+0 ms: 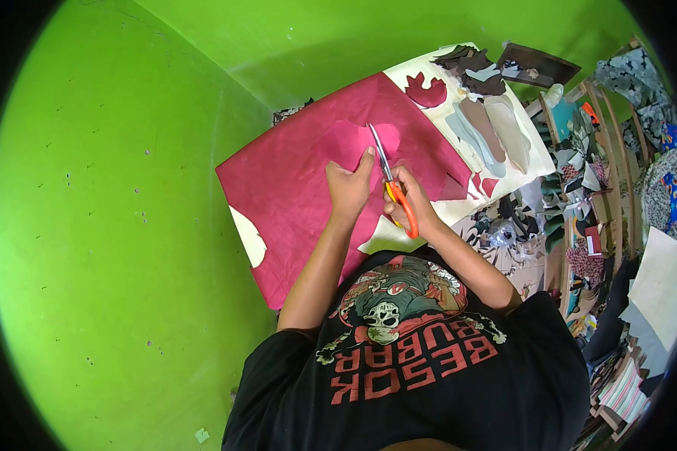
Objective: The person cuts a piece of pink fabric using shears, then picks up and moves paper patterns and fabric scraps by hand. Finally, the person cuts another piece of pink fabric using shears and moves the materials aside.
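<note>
My right hand (415,197) grips a pair of scissors (403,209) with orange and yellow handles. Their long blades point away from me, over a bright pink cut piece (344,143) that looks like thin leather or fabric. My left hand (349,184) pinches the near edge of this piece, its thumb up beside the blades. Beneath both hands spreads a large dark red sheet (293,180), draped across the table, with a cut-out edge near my body. The left fingers under the piece are hidden.
On the table's pale top (513,180) lie a red scrap (426,90), grey and brown shaped pieces (480,124) and a dark pile (466,64). Green walls (128,188) border the left and back. To the right, wooden shelving (613,173) holds heaps of scraps.
</note>
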### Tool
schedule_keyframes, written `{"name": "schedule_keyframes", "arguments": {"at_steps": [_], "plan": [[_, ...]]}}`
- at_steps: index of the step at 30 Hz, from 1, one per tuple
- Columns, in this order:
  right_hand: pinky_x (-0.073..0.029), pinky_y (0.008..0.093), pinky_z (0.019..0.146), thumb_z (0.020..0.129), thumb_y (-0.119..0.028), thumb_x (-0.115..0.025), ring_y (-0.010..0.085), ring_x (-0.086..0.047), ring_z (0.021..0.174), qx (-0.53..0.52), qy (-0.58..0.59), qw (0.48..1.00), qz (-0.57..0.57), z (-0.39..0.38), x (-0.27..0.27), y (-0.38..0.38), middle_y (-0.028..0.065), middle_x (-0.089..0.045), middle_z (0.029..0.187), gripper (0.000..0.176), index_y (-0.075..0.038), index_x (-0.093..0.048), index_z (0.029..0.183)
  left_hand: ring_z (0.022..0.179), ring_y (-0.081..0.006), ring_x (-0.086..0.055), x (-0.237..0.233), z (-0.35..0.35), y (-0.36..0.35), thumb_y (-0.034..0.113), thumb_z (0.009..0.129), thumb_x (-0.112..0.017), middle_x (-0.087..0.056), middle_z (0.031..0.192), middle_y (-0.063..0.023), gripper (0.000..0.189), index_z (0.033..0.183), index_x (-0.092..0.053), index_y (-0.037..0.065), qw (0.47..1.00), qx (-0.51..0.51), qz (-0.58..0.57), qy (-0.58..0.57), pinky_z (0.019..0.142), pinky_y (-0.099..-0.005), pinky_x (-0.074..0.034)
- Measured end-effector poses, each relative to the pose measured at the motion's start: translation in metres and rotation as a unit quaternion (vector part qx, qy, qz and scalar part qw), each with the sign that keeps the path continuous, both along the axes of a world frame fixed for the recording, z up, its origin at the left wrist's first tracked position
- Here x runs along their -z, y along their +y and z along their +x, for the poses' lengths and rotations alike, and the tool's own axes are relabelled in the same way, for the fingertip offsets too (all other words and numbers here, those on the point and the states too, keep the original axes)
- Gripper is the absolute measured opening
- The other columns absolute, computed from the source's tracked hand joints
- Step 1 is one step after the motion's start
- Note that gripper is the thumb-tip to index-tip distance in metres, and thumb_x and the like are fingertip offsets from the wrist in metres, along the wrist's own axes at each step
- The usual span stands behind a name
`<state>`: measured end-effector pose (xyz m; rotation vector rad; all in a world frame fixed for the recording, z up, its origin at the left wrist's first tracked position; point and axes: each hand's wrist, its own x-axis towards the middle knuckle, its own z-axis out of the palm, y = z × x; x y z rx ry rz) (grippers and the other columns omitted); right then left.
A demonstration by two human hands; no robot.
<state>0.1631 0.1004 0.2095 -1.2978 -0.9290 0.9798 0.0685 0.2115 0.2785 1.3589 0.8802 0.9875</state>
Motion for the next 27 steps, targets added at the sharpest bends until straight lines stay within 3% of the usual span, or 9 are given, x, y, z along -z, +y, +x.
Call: {"name": "schedule_keyframes", "arguments": {"at_steps": [4,6,13,15,24,27], "plan": [[-0.041,0.0266,0.062,0.075,-0.049,-0.088,0.0082,-0.042,0.068,-0.004,-0.015,1.000,0.013,0.003,0.004,0.002,-0.0021,-0.042,0.077,0.075,-0.005,-0.046,0.118,0.049,-0.0050,-0.038,-0.003,-0.001,-0.001,0.013,0.090,-0.077,-0.053,0.065,0.0060,0.035,0.066,-0.053,0.011,0.999,-0.003,0.031,-0.014,0.042,-0.0305,-0.024],[-0.040,0.0269,0.062,0.077,-0.062,-0.081,0.0091,-0.042,0.069,-0.018,-0.018,0.999,0.041,0.006,0.004,0.002,-0.0010,-0.043,0.078,0.079,-0.005,-0.043,0.116,0.073,-0.0072,-0.063,0.007,-0.005,0.005,0.007,0.092,-0.073,-0.073,0.083,-0.0003,0.008,0.087,-0.072,0.000,0.998,0.062,0.002,0.000,0.065,-0.0280,-0.049],[-0.042,0.0273,0.064,0.081,-0.066,-0.075,0.0104,-0.042,0.074,-0.037,-0.011,0.998,0.047,0.006,0.001,0.003,0.0016,-0.041,0.085,0.075,-0.008,-0.033,0.105,0.057,-0.0043,-0.053,0.031,-0.008,0.015,0.012,0.089,-0.077,-0.064,0.067,0.0044,0.022,0.071,-0.069,0.003,0.996,0.081,0.017,-0.032,0.050,-0.0279,-0.039],[-0.042,0.0271,0.065,0.082,-0.065,-0.074,0.0106,-0.040,0.077,-0.043,0.010,0.999,0.029,0.005,-0.003,0.003,0.0016,-0.038,0.089,0.074,-0.008,-0.032,0.105,0.082,-0.0084,-0.065,0.033,-0.013,0.019,0.004,0.093,-0.071,-0.072,0.092,0.0001,0.004,0.096,-0.071,0.003,0.992,0.120,-0.005,0.029,0.073,-0.0274,-0.051],[-0.039,0.0235,0.062,0.086,-0.031,-0.084,0.0088,-0.038,0.076,-0.041,0.072,0.996,0.020,0.003,-0.003,0.003,-0.0005,-0.033,0.088,0.059,-0.010,-0.032,0.104,0.082,-0.0084,-0.065,0.030,-0.014,0.018,0.004,0.093,-0.071,-0.072,0.093,-0.0003,0.005,0.098,-0.070,0.003,0.992,0.128,-0.001,0.001,0.073,-0.0277,-0.051],[-0.038,0.0246,0.061,0.082,-0.033,-0.087,0.0084,-0.037,0.073,-0.020,0.010,1.000,0.014,0.003,-0.004,0.003,-0.0017,-0.033,0.084,0.062,-0.010,-0.033,0.103,0.082,-0.0086,-0.064,0.027,-0.015,0.018,0.005,0.093,-0.071,-0.071,0.093,-0.0005,0.006,0.098,-0.070,0.003,0.992,0.126,-0.010,0.011,0.072,-0.0278,-0.051]]}}
